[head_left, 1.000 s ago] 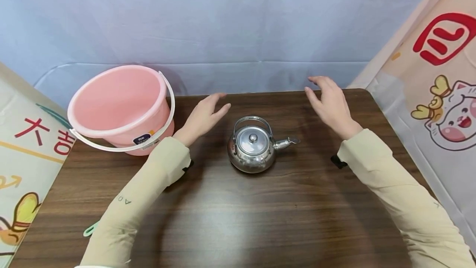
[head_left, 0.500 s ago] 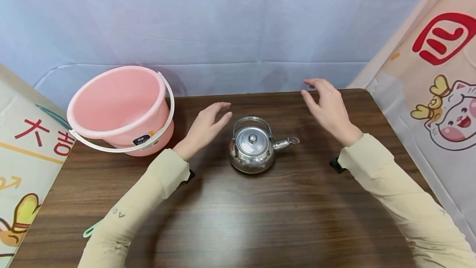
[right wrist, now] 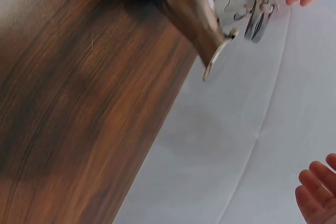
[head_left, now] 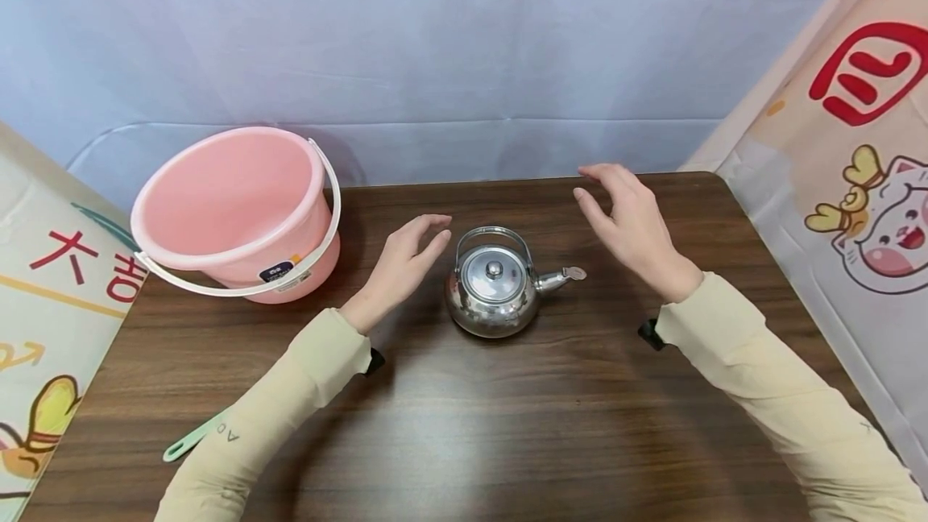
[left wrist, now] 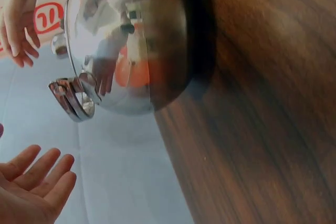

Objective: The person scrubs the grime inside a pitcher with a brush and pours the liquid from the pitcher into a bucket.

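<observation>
A shiny metal teapot [head_left: 493,296] with a lid, an upright loop handle and a spout pointing right stands on the table in the head view. Just left of it my left hand [head_left: 397,264] hovers with relaxed fingers, its fingertips apart from the pot. My right hand [head_left: 632,224] is held in the air beyond the spout, fingers loosely bent and holding nothing. In the left wrist view the teapot [left wrist: 126,45] fills the top, with the left hand's fingers [left wrist: 55,177] below it. The right wrist view shows the spout [right wrist: 191,11] close up.
On the left of the table [head_left: 464,425] stands a pink bucket [head_left: 319,240] with its white handle hanging down in front. A light green handle [head_left: 187,443] sticks out from behind the left sleeve. A pale cloth backdrop [head_left: 449,63] rises at the table's far edge.
My left hand has come down slightly toward the near side, close to the teapot. My right hand has shifted left and a little nearer. The teapot and bucket stay put.
</observation>
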The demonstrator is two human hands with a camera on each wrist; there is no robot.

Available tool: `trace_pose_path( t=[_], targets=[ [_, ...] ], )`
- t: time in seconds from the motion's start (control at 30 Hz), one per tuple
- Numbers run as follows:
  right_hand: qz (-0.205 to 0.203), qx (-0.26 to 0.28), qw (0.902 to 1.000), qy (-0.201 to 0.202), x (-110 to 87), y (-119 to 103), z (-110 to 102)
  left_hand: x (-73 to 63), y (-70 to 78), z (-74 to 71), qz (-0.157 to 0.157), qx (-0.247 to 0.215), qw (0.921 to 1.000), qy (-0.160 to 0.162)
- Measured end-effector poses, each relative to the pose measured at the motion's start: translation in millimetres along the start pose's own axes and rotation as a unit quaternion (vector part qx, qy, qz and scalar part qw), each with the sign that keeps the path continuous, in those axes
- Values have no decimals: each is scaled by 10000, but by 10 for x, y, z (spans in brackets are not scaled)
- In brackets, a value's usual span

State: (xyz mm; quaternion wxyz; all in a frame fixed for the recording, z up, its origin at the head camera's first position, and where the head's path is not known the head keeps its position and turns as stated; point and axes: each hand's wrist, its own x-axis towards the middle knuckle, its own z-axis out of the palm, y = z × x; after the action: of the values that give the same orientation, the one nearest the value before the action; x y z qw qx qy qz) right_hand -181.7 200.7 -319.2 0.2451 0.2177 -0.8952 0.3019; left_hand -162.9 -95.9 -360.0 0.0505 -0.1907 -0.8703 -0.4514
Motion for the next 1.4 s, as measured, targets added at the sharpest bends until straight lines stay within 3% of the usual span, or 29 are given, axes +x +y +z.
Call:
trace_pose_path(
  t=[0.57,0.87,1.13,1.4],
  targets=[
    [-556,194,9983,9,-39,-236,100,-59,-16,185,-647,-850,9931,474],
    [-678,310,9971,-128,-58,-312,156,-81,-36,278,-1022,-1361,9836,593],
    [-790,426,9957,-212,-91,-376,222,-95,-28,359,-1234,-1634,9760,733],
    [-884,469,9944,-331,-112,-427,303,-104,-50,445,-1637,-1798,9671,743]
  ],
)
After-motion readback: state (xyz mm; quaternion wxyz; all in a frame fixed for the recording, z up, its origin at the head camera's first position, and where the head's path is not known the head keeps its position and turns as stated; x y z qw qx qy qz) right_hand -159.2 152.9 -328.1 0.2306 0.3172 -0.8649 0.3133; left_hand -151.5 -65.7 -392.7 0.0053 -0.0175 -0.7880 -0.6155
